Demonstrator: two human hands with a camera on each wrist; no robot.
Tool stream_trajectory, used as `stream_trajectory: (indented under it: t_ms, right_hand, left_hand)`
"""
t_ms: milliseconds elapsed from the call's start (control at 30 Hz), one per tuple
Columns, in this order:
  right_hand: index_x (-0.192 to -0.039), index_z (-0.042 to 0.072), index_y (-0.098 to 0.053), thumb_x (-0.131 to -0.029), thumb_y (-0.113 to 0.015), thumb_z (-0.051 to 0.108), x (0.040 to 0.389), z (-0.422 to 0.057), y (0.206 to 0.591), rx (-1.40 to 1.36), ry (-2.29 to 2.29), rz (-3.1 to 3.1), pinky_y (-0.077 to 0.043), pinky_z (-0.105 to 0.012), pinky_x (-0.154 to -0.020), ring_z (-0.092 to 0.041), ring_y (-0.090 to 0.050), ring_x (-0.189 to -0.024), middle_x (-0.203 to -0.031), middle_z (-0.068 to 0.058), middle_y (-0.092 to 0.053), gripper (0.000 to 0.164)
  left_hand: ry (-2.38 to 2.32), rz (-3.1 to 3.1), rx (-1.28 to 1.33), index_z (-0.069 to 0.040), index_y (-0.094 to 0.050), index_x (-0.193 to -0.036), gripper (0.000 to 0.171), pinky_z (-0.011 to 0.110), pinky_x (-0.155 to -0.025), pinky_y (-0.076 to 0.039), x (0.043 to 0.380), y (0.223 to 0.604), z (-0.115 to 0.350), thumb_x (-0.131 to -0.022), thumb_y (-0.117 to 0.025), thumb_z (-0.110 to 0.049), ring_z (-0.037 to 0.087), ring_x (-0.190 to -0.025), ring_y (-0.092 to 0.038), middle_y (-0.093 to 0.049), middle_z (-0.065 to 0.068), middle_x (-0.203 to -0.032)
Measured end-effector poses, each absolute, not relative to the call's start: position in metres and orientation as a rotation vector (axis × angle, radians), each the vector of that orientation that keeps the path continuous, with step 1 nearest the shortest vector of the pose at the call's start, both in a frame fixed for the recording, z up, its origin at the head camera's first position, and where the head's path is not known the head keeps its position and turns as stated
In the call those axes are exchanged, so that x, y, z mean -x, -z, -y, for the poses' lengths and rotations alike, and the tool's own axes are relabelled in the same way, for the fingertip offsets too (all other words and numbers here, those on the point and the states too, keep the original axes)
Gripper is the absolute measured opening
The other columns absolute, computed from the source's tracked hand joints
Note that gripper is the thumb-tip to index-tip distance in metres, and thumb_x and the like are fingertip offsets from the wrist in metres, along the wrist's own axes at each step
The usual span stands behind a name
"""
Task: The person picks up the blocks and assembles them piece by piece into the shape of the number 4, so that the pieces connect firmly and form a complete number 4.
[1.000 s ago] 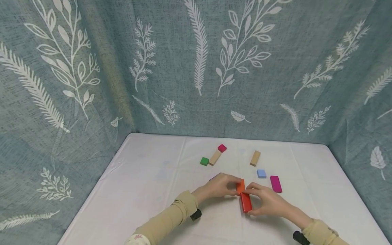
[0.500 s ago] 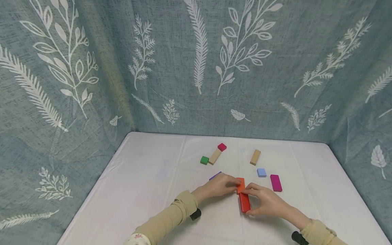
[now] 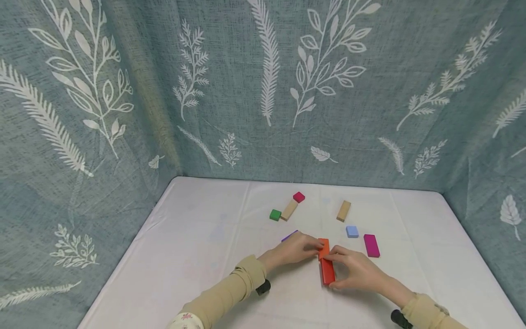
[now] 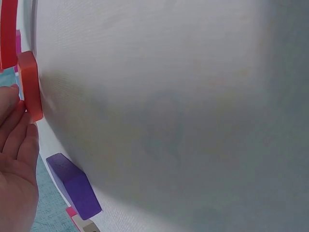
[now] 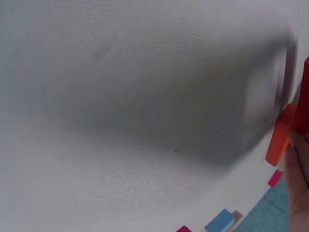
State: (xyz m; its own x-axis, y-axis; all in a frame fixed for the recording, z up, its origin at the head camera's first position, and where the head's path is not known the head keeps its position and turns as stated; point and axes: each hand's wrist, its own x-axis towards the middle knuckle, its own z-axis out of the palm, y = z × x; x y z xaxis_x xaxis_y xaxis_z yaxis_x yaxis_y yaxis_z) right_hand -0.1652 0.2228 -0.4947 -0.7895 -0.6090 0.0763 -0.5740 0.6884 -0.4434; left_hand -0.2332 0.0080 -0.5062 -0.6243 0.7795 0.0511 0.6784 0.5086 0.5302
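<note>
- The left hand point(image 3: 297, 249) had its fingertips against the orange block point(image 3: 324, 246), right of centre in the lower half of the head frame; whether they pinched it or merely rested there could not be told, since they hid part of it.
- The right hand point(image 3: 357, 270) was clamped on the red block point(image 3: 327, 273), thumb at the lower end, a finger at the upper, just below the orange one; its other fingers were mostly hidden.
- Red and orange lay nearly in line, but fingers crowded the join, so touching or apart could not be settled.
- The red block was cut off at the upper left of the left wrist frame and at the right edge of the right wrist frame.
- The purple block point(image 4: 75, 186) was a mere sliver behind the left hand in the head frame, but showed as a smooth, sharp-edged slab at lower left of the left wrist frame.
- Upper middle of the head frame: a plain tan block point(image 3: 289, 210), with a small crimson block point(image 3: 299, 197) and a green block point(image 3: 275, 214) close against it.
- Farther right: a second tan block point(image 3: 344, 211), a squarish light blue block point(image 3: 352, 231) and an oblong magenta block point(image 3: 371, 246).
- White, creased cloth covered the bench point(image 3: 205, 219); behind hung a blue-grey curtain point(image 3: 246, 155) printed with white leaves.
</note>
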Motion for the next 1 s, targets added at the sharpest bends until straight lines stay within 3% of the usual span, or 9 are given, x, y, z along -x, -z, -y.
stream_trajectory:
  t_ms: [500,1000]
  right_hand:
    - [-0.123,0.011,-0.064,-0.071,-0.081,0.041,0.165,-0.222,0.503,1.059,0.593,-2.864,-0.056,-0.025,-0.08,-0.004,-0.058,-0.093,-0.117,0.005,-0.06,0.062]
    - [-0.112,0.011,-0.069,-0.069,-0.081,0.045,0.164,-0.219,0.506,1.047,0.595,-2.905,-0.054,-0.023,-0.077,-0.003,-0.055,-0.089,-0.112,0.007,-0.059,0.056]
  left_hand:
    - [-0.737,-2.578,-1.263,-0.013,-0.068,-0.118,0.026,0.015,-0.095,-0.046,0.231,0.504,-0.008,-0.092,-0.061,-0.017,0.006,-0.11,-0.063,-0.069,-0.002,-0.116]
    - [-0.684,-2.581,-1.282,-0.013,-0.065,-0.122,0.03,0.018,-0.098,-0.046,0.228,0.504,-0.009,-0.093,-0.061,-0.019,0.007,-0.115,-0.06,-0.067,-0.003,-0.121]
